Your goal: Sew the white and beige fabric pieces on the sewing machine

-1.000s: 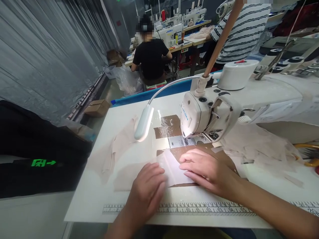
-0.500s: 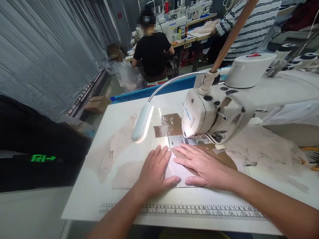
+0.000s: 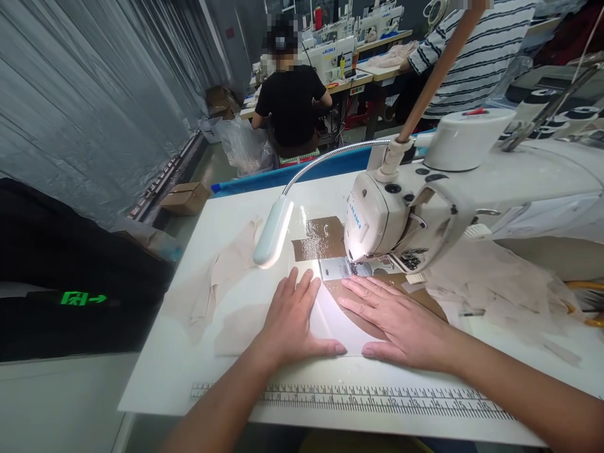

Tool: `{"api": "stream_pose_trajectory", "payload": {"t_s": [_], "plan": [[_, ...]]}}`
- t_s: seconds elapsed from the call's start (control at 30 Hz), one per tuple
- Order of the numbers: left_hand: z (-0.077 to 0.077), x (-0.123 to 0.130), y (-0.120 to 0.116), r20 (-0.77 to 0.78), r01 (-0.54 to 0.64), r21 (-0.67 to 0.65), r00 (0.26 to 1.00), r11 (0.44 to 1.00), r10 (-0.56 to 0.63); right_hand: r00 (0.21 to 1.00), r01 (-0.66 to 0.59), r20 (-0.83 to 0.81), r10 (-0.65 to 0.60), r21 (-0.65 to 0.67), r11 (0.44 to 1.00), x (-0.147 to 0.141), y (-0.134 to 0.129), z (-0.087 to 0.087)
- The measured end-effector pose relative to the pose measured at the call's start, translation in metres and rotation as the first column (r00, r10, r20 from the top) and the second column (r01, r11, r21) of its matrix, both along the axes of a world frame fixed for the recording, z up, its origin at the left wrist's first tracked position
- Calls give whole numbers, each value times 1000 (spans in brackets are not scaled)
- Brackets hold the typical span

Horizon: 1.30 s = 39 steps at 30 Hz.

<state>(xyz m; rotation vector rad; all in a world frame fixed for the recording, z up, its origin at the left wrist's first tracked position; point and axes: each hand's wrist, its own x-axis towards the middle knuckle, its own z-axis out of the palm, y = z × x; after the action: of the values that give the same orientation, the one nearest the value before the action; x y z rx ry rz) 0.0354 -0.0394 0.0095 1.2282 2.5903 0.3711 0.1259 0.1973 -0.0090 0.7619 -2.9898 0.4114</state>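
My left hand (image 3: 290,324) lies flat with fingers spread on a pale piece of fabric (image 3: 333,318), left of the metal needle plate (image 3: 334,268). Palm down, my right hand (image 3: 391,321) rests with its fingers stretched out over the fabric's right side and a brown surface (image 3: 358,311) with a curved edge. Both thumbs point toward each other near the fabric's front edge. Just beyond my fingers stands the head of a white sewing machine (image 3: 372,217); its needle area is partly hidden.
A lamp (image 3: 274,231) on a bendy neck hangs over the table. Thin beige cloth (image 3: 231,264) lies at the left, with more sheer cloth (image 3: 491,283) at the right. A printed ruler (image 3: 349,399) runs along the front edge. Two people (image 3: 292,104) are beyond the table.
My right hand has slid slightly right, away from my left hand, baring more of the fabric and the brown curved edge between them. My left fingers have spread slightly.
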Motion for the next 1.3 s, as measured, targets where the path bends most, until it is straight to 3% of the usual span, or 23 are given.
{"api": "stream_pose_trajectory", "payload": {"t_s": [0.23, 0.37, 0.57, 0.73, 0.87, 1.13, 1.23, 1.3], "plan": [[2, 0, -1, 75, -24, 0, 997, 1000, 24, 978, 139, -164, -126, 69, 988, 37, 20, -16], [10, 4, -7, 98, -53, 53, 994, 997, 47, 955, 123, -279, -100, 65, 990, 46, 26, -13], [23, 25, -51, -116, -66, 134, 990, 989, 82, 933, 84, -357, -44, 98, 992, 59, 33, -11], [8, 47, -106, -270, -96, 138, 954, 986, 131, 929, 59, -367, -43, 34, 998, 62, 27, -11], [-7, 55, -133, -341, -92, 101, 932, 991, 121, 925, 49, -377, -48, -8, 999, 52, 19, -11], [-19, 48, -142, -409, -26, 222, 905, 975, 117, 921, 51, -387, -52, -13, 999, 43, 19, -11], [-21, 48, -143, -402, -29, 245, 906, 969, 128, 941, 68, -322, -101, -110, 992, 47, 17, -4], [-20, 48, -144, -401, -27, 252, 907, 967, 129, 965, 123, -195, -175, -252, 960, 51, 9, 7]]}}
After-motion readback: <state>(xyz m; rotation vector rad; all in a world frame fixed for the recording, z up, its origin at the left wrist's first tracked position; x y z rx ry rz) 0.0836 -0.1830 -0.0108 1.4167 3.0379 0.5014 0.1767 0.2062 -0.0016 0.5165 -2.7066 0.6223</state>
